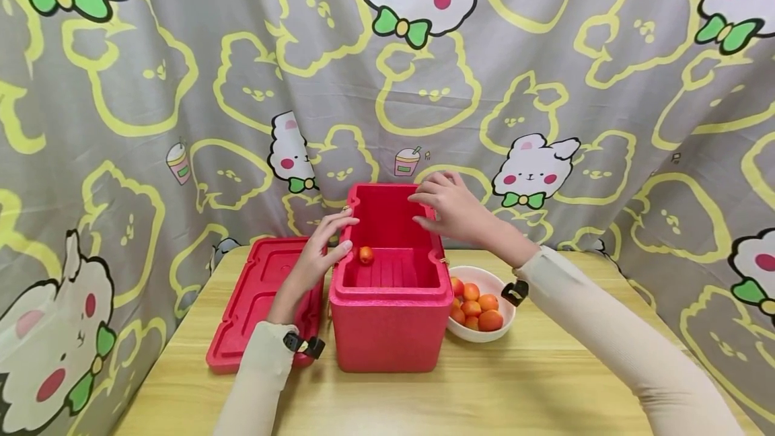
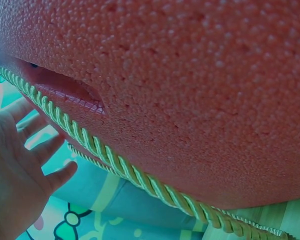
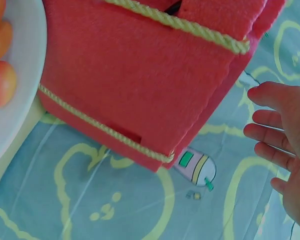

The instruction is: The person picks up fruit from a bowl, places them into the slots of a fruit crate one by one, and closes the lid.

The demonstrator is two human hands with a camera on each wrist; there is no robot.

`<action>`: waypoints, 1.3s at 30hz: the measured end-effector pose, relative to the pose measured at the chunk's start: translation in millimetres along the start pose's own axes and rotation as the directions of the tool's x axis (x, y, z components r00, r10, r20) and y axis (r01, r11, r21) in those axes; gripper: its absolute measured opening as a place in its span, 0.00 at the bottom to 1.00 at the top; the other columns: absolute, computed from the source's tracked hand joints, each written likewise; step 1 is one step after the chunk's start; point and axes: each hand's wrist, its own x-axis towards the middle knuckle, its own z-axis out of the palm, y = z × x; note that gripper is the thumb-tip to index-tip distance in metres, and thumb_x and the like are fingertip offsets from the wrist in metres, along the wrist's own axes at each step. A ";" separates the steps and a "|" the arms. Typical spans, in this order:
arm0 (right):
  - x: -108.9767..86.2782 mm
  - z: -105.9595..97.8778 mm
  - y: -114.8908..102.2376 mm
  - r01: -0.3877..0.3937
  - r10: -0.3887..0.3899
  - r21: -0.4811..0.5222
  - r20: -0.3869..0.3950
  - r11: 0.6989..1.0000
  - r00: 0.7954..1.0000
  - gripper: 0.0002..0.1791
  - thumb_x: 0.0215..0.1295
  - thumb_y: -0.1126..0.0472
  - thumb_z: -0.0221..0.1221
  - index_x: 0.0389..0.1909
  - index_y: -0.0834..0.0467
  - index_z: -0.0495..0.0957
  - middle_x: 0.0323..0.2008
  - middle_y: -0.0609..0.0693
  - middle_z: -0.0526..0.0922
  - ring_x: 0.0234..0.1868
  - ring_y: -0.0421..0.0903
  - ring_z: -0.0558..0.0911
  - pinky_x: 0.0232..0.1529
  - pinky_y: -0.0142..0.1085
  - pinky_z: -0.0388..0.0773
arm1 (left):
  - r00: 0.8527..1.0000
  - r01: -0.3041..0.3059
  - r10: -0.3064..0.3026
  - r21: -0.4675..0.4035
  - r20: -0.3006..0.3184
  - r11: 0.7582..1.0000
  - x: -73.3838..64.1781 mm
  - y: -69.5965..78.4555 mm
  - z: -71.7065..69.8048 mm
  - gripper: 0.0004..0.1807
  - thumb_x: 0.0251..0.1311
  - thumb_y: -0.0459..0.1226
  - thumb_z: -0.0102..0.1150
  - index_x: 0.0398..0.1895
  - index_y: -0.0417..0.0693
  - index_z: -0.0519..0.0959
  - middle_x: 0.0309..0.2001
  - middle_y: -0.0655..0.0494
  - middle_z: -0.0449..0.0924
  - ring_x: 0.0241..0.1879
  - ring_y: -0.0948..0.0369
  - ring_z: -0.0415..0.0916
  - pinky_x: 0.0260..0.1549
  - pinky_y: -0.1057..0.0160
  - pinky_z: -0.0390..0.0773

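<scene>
A red foam box (image 1: pixel 387 335) stands uncovered on the table, and one small orange-red fruit (image 1: pixel 366 255) lies inside by its left wall. My left hand (image 1: pixel 316 251) is at the box's left rim, its fingers extended. In the left wrist view that hand (image 2: pixel 25 165) shows spread fingers beside the box wall and a twisted gold cord (image 2: pixel 90 137). Over the right rim hangs my right hand (image 1: pixel 451 207), fingers loosely bent and holding nothing. The right wrist view has this hand (image 3: pixel 290 145) apart from the box's side (image 3: pixel 135 70).
Right of the box, a white bowl (image 1: pixel 507 318) holds several orange-red fruits (image 1: pixel 471 308). A red lid (image 1: pixel 233 335) with moulded recesses lies flat on the left. Behind the wooden table (image 1: pixel 521 389) hangs a grey patterned curtain (image 1: pixel 339 93).
</scene>
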 end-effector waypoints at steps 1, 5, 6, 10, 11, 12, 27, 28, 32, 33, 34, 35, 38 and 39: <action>-3.9 -0.2 3.0 -0.017 0.017 0.012 -0.008 1.000 1.000 0.22 0.55 0.54 0.74 0.50 0.57 0.87 0.48 0.54 0.87 0.56 0.53 0.78 0.63 0.56 0.69 | 1.000 0.002 -0.002 -0.002 0.000 1.000 0.0 0.3 -0.2 0.28 0.64 0.34 0.58 0.69 0.45 0.72 0.77 0.46 0.60 0.77 0.48 0.55 0.66 0.33 0.69; -20.4 2.1 15.3 -0.057 0.059 0.049 -0.040 0.997 0.997 0.21 0.54 0.57 0.74 0.49 0.58 0.87 0.46 0.54 0.87 0.54 0.53 0.77 0.63 0.60 0.67 | 1.000 0.007 -0.007 0.007 0.003 1.000 -0.1 0.1 -0.7 0.28 0.64 0.35 0.58 0.69 0.48 0.73 0.76 0.49 0.61 0.77 0.51 0.56 0.66 0.35 0.70; -24.6 3.4 18.3 -0.061 0.064 0.058 -0.049 0.996 0.997 0.20 0.54 0.57 0.74 0.49 0.58 0.87 0.46 0.54 0.87 0.53 0.53 0.77 0.62 0.61 0.67 | 1.000 0.007 -0.007 0.011 0.003 1.000 -0.2 0.0 -0.8 0.28 0.64 0.35 0.58 0.69 0.49 0.73 0.76 0.49 0.61 0.77 0.52 0.56 0.66 0.35 0.70; -42.5 10.6 29.4 -0.072 0.078 0.076 -0.072 0.994 0.994 0.19 0.54 0.58 0.74 0.48 0.59 0.87 0.44 0.55 0.87 0.51 0.53 0.77 0.59 0.60 0.67 | 1.000 0.014 -0.014 0.020 0.006 1.000 -0.2 -0.6 -0.2 0.28 0.65 0.36 0.58 0.69 0.52 0.73 0.76 0.52 0.61 0.76 0.53 0.56 0.65 0.35 0.71; -46.7 12.5 31.5 -0.076 0.082 0.078 -0.072 0.994 0.994 0.19 0.55 0.58 0.74 0.47 0.58 0.87 0.44 0.54 0.87 0.51 0.53 0.77 0.58 0.60 0.68 | 1.000 0.015 -0.015 0.021 0.006 1.000 -0.2 -0.8 0.0 0.27 0.65 0.37 0.58 0.69 0.52 0.73 0.76 0.52 0.61 0.76 0.53 0.56 0.65 0.35 0.71; -50.9 14.5 33.2 -0.080 0.086 0.082 -0.070 0.993 0.994 0.18 0.55 0.58 0.74 0.47 0.58 0.87 0.44 0.54 0.87 0.50 0.53 0.77 0.58 0.59 0.68 | 1.000 0.015 -0.015 0.022 0.006 1.000 -0.1 -1.2 0.1 0.28 0.65 0.37 0.58 0.69 0.53 0.73 0.76 0.52 0.61 0.77 0.53 0.56 0.65 0.35 0.71; -106.3 49.7 41.4 -0.112 0.117 0.121 -0.033 0.986 0.993 0.18 0.53 0.57 0.74 0.45 0.58 0.88 0.43 0.53 0.86 0.50 0.52 0.76 0.52 0.53 0.67 | 1.000 0.012 -0.012 0.004 0.008 1.000 -1.5 -3.0 3.0 0.27 0.65 0.36 0.56 0.69 0.53 0.73 0.76 0.51 0.61 0.77 0.53 0.56 0.67 0.33 0.67; -109.5 52.3 41.4 -0.106 0.112 0.130 -0.036 0.986 0.993 0.19 0.53 0.57 0.75 0.45 0.59 0.88 0.43 0.53 0.86 0.50 0.52 0.76 0.51 0.52 0.66 | 1.000 0.009 -0.009 0.003 0.006 1.000 -1.1 -2.9 2.8 0.27 0.65 0.36 0.56 0.69 0.52 0.73 0.76 0.50 0.61 0.77 0.53 0.56 0.67 0.33 0.67; -121.1 62.1 41.0 -0.088 0.096 0.172 -0.035 0.981 0.995 0.21 0.48 0.58 0.77 0.44 0.60 0.88 0.42 0.53 0.87 0.48 0.52 0.75 0.50 0.52 0.66 | 1.000 -0.005 0.005 0.004 0.004 1.000 0.3 -1.1 1.4 0.27 0.66 0.37 0.56 0.69 0.51 0.73 0.76 0.45 0.61 0.77 0.53 0.56 0.68 0.33 0.66; -123.5 64.3 40.8 -0.086 0.094 0.184 -0.034 0.979 0.995 0.21 0.47 0.58 0.77 0.44 0.60 0.88 0.41 0.53 0.87 0.48 0.51 0.75 0.50 0.52 0.66 | 1.000 -0.006 0.006 0.007 0.005 1.000 0.5 -0.7 1.1 0.27 0.66 0.38 0.56 0.69 0.51 0.73 0.75 0.44 0.61 0.77 0.53 0.56 0.68 0.33 0.66; -125.9 66.6 40.7 -0.087 0.094 0.193 -0.032 0.977 0.995 0.22 0.46 0.58 0.78 0.44 0.60 0.88 0.41 0.53 0.87 0.48 0.51 0.75 0.49 0.51 0.66 | 1.000 -0.008 0.008 0.006 0.005 1.000 0.6 -0.3 0.8 0.27 0.66 0.38 0.56 0.69 0.51 0.73 0.75 0.43 0.61 0.77 0.52 0.56 0.68 0.32 0.65; -128.0 68.9 40.5 -0.088 0.096 0.201 -0.028 0.976 0.995 0.22 0.46 0.57 0.78 0.43 0.60 0.88 0.41 0.52 0.87 0.48 0.50 0.74 0.49 0.51 0.66 | 1.000 -0.009 0.009 0.006 0.006 1.000 0.6 -0.2 0.5 0.27 0.66 0.38 0.56 0.69 0.50 0.73 0.75 0.43 0.61 0.77 0.52 0.56 0.68 0.31 0.65; -134.0 75.4 40.2 -0.088 0.092 0.208 -0.012 0.974 0.996 0.20 0.46 0.57 0.78 0.42 0.60 0.88 0.40 0.51 0.87 0.48 0.50 0.75 0.49 0.50 0.66 | 1.000 -0.005 0.005 0.006 0.006 1.000 0.3 0.1 0.4 0.26 0.67 0.38 0.55 0.69 0.50 0.73 0.76 0.44 0.61 0.76 0.52 0.56 0.68 0.31 0.63; -135.8 77.4 40.1 -0.089 0.091 0.208 -0.001 0.974 0.996 0.20 0.46 0.57 0.78 0.42 0.60 0.88 0.40 0.51 0.87 0.48 0.50 0.75 0.49 0.50 0.66 | 1.000 -0.002 0.002 0.008 0.005 1.000 0.2 0.0 0.4 0.26 0.67 0.38 0.55 0.69 0.51 0.73 0.76 0.45 0.61 0.76 0.52 0.56 0.68 0.32 0.64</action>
